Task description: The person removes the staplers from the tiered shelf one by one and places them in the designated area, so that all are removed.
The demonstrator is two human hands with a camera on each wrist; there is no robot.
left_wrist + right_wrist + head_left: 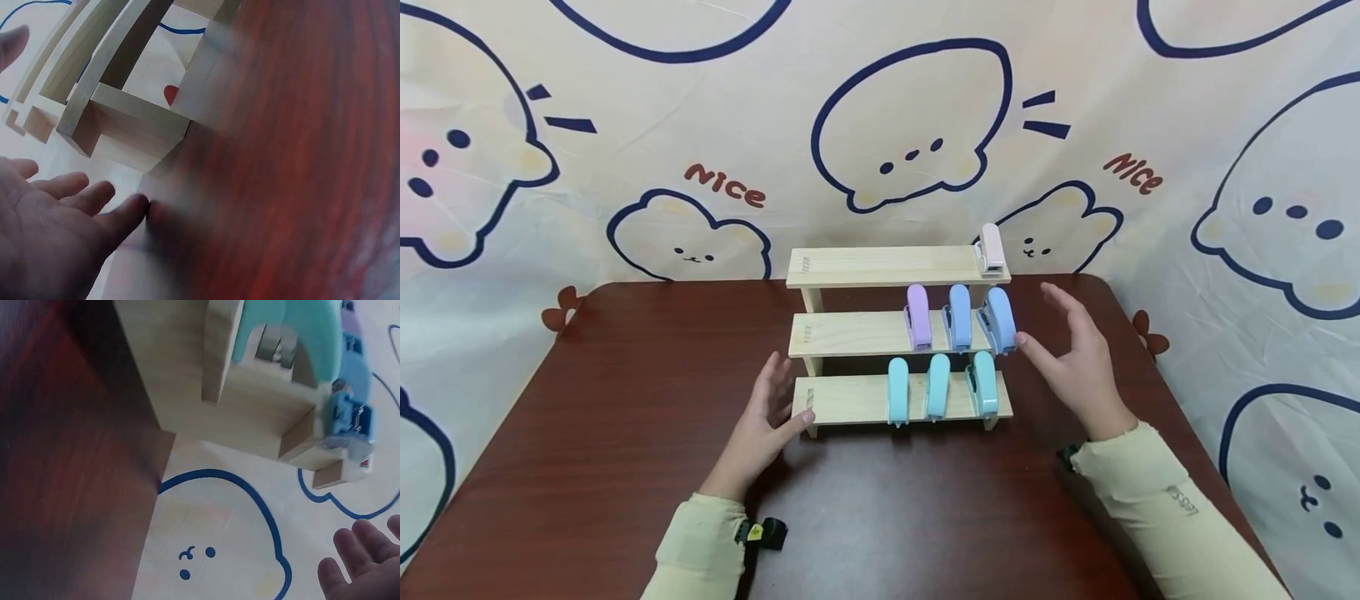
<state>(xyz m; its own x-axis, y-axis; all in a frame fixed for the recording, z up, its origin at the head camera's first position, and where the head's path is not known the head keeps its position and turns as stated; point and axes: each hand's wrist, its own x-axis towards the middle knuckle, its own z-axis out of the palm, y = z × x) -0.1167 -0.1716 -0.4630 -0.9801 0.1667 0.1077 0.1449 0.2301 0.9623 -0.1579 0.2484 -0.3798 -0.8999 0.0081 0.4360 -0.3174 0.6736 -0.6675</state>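
Note:
A three-tier wooden rack (850, 400) stands on the table. Three teal staplers (937, 386) sit on its bottom tier. The middle tier bears a purple stapler (918, 317), a blue stapler (958, 317) and a second blue stapler (998, 320), which leans at the right end. On top, at the right, is a pale pink stapler (991, 249). My left hand (763, 425) is beside the rack's left end, thumb over the bottom tier's corner; contact is unclear. Right of the rack, my right hand (1078, 367) has its fingers spread, thumb tip close to the leaning blue stapler; touching cannot be told.
The dark brown table (625, 433) extends on both sides and in front of the rack. A cream cloth (910, 117) with cartoon outlines hangs behind and along the sides. A black strap (763, 533) is around the left wrist.

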